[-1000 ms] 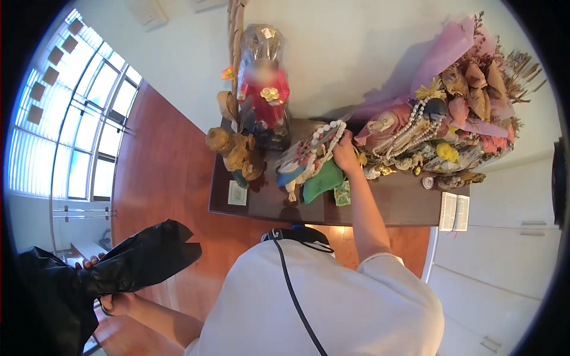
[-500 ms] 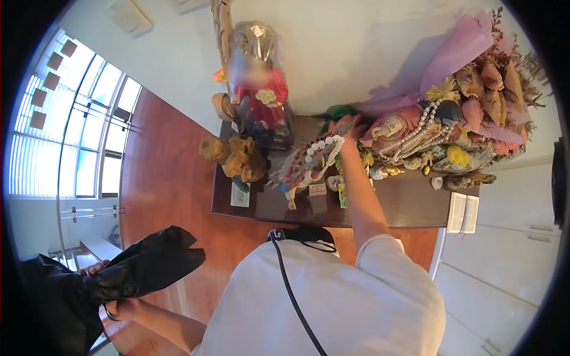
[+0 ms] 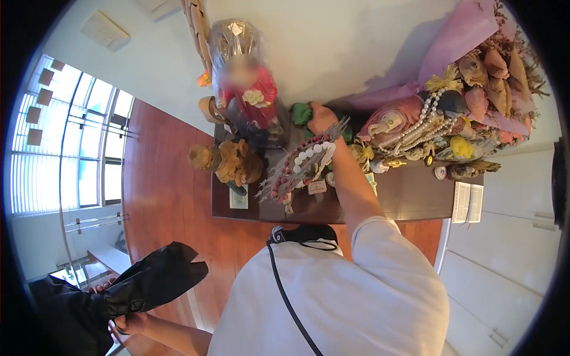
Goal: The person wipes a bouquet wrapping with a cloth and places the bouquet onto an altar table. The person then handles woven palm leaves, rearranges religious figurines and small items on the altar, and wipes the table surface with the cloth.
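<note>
My left hand [image 3: 129, 322] is closed around the gathered neck of a black plastic bag [image 3: 157, 276], whose top flares out to the right and whose body hangs at lower left. My right hand [image 3: 322, 118] reaches over the table's back, closed on a dark green, leaf-like thing [image 3: 301, 113] that sticks out on both sides of the fist. In front of that hand a spiky grey piece [image 3: 284, 169], draped with white [image 3: 306, 158] and dark red beads, partly covers the wrist. Exactly how the fingers grip is hidden.
A wrapped figure in red [image 3: 256, 98] stands at the table's back left, beside dried brown flowers [image 3: 237, 163]. At right lie a dried bouquet in purple paper [image 3: 460, 41], pearl strings [image 3: 415, 133] and an open booklet [image 3: 468, 202]. White cabinets [image 3: 510, 249] stand at right.
My right hand has moved left and closed from spread fingers onto the green thing. The view has shifted slightly. My left hand still grips the bag, now a little lower in view.
</note>
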### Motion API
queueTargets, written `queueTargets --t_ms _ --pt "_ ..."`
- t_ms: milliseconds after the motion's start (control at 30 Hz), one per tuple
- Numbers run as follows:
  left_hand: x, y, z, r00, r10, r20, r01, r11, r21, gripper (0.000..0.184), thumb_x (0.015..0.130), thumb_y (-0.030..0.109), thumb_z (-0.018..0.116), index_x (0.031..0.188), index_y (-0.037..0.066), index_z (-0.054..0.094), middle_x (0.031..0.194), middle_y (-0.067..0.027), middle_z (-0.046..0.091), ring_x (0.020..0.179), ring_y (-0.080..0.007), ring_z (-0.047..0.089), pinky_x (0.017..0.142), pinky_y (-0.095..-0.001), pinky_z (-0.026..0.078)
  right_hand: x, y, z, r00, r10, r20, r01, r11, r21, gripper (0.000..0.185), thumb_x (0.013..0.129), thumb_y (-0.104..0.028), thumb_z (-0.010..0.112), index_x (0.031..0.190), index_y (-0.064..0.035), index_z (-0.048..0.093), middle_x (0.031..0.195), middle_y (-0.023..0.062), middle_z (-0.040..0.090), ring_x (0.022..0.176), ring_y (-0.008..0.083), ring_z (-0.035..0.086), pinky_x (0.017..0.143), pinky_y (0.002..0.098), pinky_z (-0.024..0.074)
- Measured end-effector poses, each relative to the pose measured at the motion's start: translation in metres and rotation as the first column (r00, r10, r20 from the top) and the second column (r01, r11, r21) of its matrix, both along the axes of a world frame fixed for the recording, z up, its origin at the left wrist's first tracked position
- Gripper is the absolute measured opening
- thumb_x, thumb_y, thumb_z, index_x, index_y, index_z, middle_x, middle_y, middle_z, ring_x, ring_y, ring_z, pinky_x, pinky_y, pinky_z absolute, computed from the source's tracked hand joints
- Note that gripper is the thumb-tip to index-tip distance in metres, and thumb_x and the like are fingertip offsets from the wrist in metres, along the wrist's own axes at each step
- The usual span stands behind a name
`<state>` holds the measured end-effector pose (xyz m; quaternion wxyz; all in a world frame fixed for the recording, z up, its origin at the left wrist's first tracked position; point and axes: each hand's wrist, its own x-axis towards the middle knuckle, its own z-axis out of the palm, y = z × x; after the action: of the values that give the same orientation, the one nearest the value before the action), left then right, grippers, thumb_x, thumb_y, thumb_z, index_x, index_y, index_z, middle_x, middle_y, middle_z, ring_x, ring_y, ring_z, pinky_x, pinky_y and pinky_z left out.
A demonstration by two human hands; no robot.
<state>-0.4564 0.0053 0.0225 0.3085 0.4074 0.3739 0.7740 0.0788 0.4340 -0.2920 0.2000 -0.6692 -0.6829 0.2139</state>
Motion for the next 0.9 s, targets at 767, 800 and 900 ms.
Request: queueTargets --t_ms 767,800,900 --pt "0.031 0.006 0.010 0.986 0.114 -0.121 -0.127 0.987 -0.103 0.092 0.071 0.021 0.082 0.145 -0.001 0.032 0.131 -0.0118 0.044 0.131 -0.0276 0.043 0.121 -0.0429 0.026 0.012 -0.006 -0.010 0.992 0.109 0.061 -0.106 0.993 -0.043 0.058 0.073 -0.011 0.065 0.130 -0.0063 0.058 0.132 0.0239 0.057 0.122 0.0445 0.054 0.104 0.0448 0.0467" --pt "0.038 0.010 0.012 0.974 0.159 -0.158 -0.177 0.978 -0.107 0.090 0.070 0.020 0.082 0.143 0.000 0.034 0.131 -0.0114 0.044 0.130 -0.0269 0.043 0.121 -0.0415 0.026 0.013 -0.009 -0.006 0.991 0.113 0.069 -0.110 0.993 -0.044 0.058 0.073 -0.011 0.065 0.130 -0.0063 0.058 0.132 0.0239 0.057 0.122 0.0445 0.054 0.104 0.0448 0.0467" --pt "0.036 0.006 0.009 0.967 0.186 -0.173 -0.209 0.969 -0.129 0.091 0.070 0.021 0.083 0.143 0.000 0.034 0.131 -0.0115 0.044 0.130 -0.0270 0.043 0.121 -0.0416 0.026 0.011 -0.025 0.005 0.998 0.025 0.066 -0.038 0.975 0.217 0.058 0.071 -0.010 0.068 0.128 -0.0059 0.058 0.128 0.0217 0.057 0.117 0.0425 0.056 0.098 0.0492 0.0489"
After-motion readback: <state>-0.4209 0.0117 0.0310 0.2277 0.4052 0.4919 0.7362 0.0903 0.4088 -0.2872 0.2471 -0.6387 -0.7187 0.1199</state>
